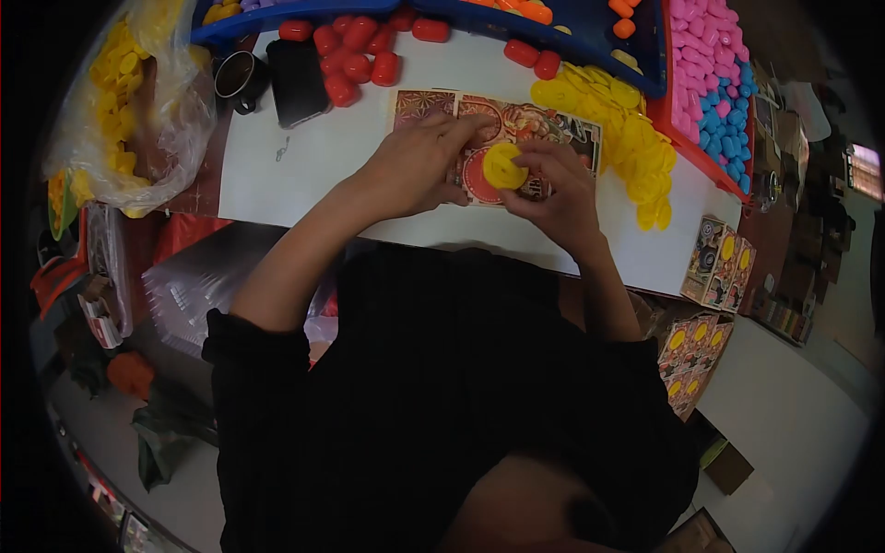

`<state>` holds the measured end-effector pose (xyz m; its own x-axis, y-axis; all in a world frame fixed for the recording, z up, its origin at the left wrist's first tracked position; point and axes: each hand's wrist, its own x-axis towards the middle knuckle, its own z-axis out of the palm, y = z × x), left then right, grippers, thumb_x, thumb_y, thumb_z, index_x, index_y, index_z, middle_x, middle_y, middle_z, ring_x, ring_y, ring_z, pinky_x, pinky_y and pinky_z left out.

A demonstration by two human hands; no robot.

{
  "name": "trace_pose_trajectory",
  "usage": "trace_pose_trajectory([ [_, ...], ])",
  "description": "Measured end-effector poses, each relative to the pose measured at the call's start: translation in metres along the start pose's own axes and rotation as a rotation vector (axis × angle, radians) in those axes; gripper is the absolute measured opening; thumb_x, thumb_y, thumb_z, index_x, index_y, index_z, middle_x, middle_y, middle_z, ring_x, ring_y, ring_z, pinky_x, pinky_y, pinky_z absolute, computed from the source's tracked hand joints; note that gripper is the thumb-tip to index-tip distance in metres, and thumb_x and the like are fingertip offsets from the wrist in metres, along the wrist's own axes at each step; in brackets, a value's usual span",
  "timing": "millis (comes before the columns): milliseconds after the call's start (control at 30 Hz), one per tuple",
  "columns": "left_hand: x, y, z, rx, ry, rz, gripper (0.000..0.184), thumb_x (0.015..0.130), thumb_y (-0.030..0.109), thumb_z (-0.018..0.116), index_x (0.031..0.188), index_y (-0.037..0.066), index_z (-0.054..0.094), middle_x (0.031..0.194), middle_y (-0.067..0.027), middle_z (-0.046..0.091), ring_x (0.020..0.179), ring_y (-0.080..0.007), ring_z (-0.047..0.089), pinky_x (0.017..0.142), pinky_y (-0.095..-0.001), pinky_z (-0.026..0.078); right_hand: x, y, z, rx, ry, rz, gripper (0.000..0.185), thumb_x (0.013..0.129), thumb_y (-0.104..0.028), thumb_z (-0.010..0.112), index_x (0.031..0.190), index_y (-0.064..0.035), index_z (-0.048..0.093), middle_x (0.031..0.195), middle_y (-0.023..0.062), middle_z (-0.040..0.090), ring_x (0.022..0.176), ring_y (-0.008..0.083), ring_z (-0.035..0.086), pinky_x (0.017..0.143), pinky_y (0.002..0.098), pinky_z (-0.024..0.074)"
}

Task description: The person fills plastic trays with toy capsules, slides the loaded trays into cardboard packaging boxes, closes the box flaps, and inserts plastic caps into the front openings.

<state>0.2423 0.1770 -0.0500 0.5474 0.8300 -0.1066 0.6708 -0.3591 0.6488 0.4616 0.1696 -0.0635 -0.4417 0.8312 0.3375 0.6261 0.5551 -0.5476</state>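
Observation:
A printed cardboard piece point(429, 105) with red patterns and pictures lies on the white table near its front edge. My left hand point(419, 166) rests on its left part, fingers apart and holding nothing. Between the thumb and fingers of my right hand point(558, 189) is a round yellow plastic disc point(504, 167), held over the red circle printed on the card. Some fingertips of the right hand are partly hidden behind the disc. Just right of the card lies a heap of yellow discs point(636, 152).
Red plastic pieces point(358, 66), a black phone point(297, 83) and a dark mug point(241, 77) are at the back left. Blue trays point(442, 11) line the back. A red-rimmed bin point(705, 161) holds pink and blue pieces. Printed boxes point(710, 263) stand at right.

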Motion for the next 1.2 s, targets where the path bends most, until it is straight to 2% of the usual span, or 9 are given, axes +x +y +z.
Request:
trace_pose_trajectory([
  [67,0.0,-0.002,0.001,-0.063,0.0,0.013,0.085,0.063,0.018,0.079,0.134,0.011,0.032,0.108,-0.0084,0.06,0.107,-0.0276,0.052,0.093,-0.0384,0.04,-0.004,-0.005,0.006,0.115,-0.048,-0.017,0.037,0.058,-0.009,0.079,0.089,-0.0047,0.061,0.102,0.0074,0.062,0.094,0.0225,0.059,0.078,0.0313,0.0495],
  [400,0.004,-0.008,0.003,-0.085,0.054,0.048,0.075,0.064,0.021,0.078,0.127,0.008,0.04,0.101,-0.0097,0.057,0.091,-0.0249,0.056,0.079,-0.0353,0.045,-0.007,-0.006,0.005,0.094,-0.088,0.006,0.035,0.062,-0.008,0.077,0.092,-0.0046,0.061,0.107,0.0068,0.062,0.094,0.0213,0.06,0.078,0.0312,0.0504],
  [467,0.01,-0.01,0.0,-0.256,0.043,0.011,0.056,0.065,0.022,0.078,0.111,0.008,0.05,0.095,-0.0089,0.057,0.083,-0.023,0.055,0.074,-0.0344,0.045,-0.005,-0.008,0.008,0.158,-0.126,0.043,0.032,0.065,-0.01,0.076,0.094,-0.0047,0.063,0.107,0.0075,0.061,0.096,0.0229,0.058,0.08,0.0316,0.0484],
  [567,0.021,-0.003,-0.007,-0.096,-0.026,-0.043,0.037,0.063,0.019,0.078,0.089,0.007,0.055,0.083,-0.0064,0.058,0.075,-0.0218,0.054,0.067,-0.0329,0.044,-0.001,-0.003,0.002,0.191,-0.222,0.086,0.024,0.066,-0.01,0.075,0.088,-0.0039,0.067,0.1,0.0086,0.064,0.09,0.0221,0.06,0.076,0.0308,0.0495],
  [767,0.05,0.015,-0.017,0.123,-0.295,-0.184,0.028,0.053,0.016,0.081,0.069,0.008,0.059,0.071,-0.0049,0.06,0.078,-0.0237,0.058,0.063,-0.0342,0.044,0.026,0.014,-0.009,0.223,-0.569,0.053,0.015,0.061,-0.01,0.073,0.072,-0.002,0.068,0.084,0.0095,0.067,0.07,0.0227,0.063,0.063,0.0341,0.05],
  [1000,0.053,0.019,-0.015,0.226,-0.284,-0.113,0.025,0.056,0.015,0.079,0.07,0.009,0.06,0.073,-0.005,0.062,0.077,-0.0237,0.06,0.064,-0.0341,0.046,-0.004,-0.012,0.006,-0.094,-0.207,0.032,0.017,0.067,-0.004,0.07,0.084,-0.0008,0.066,0.092,0.0099,0.066,0.085,0.0199,0.065,0.068,0.0288,0.051],
  [1100,0.045,0.018,-0.025,0.2,-0.376,-0.102,0.03,0.06,0.018,0.079,0.083,0.009,0.062,0.081,-0.0061,0.062,0.078,-0.0228,0.06,0.066,-0.0337,0.047,-0.008,-0.007,-0.001,0.254,-0.257,0.272,0.024,0.074,-0.002,0.066,0.098,0.0,0.062,0.093,0.009,0.067,0.088,0.0188,0.064,0.071,0.0281,0.0508],
  [1167,0.029,-0.002,-0.026,-0.155,0.087,-0.025,0.038,0.07,0.025,0.075,0.101,0.009,0.06,0.094,-0.0075,0.061,0.08,-0.0214,0.059,0.07,-0.032,0.047,-0.011,0.01,0.002,0.976,0.126,0.509,0.024,0.082,-0.005,0.062,0.104,0.0021,0.06,0.106,0.0113,0.063,0.092,0.0142,0.061,0.067,0.0243,0.0502],
  [1200,0.024,-0.02,-0.027,-0.144,0.093,-0.02,0.038,0.07,0.025,0.075,0.101,0.009,0.06,0.094,-0.0075,0.061,0.08,-0.0214,0.059,0.07,-0.032,0.047,-0.014,0.01,-0.008,0.958,0.129,0.594,0.024,0.085,-0.008,0.059,0.107,0.002,0.059,0.11,0.0117,0.06,0.092,0.0117,0.059,0.072,0.0226,0.0498],
])
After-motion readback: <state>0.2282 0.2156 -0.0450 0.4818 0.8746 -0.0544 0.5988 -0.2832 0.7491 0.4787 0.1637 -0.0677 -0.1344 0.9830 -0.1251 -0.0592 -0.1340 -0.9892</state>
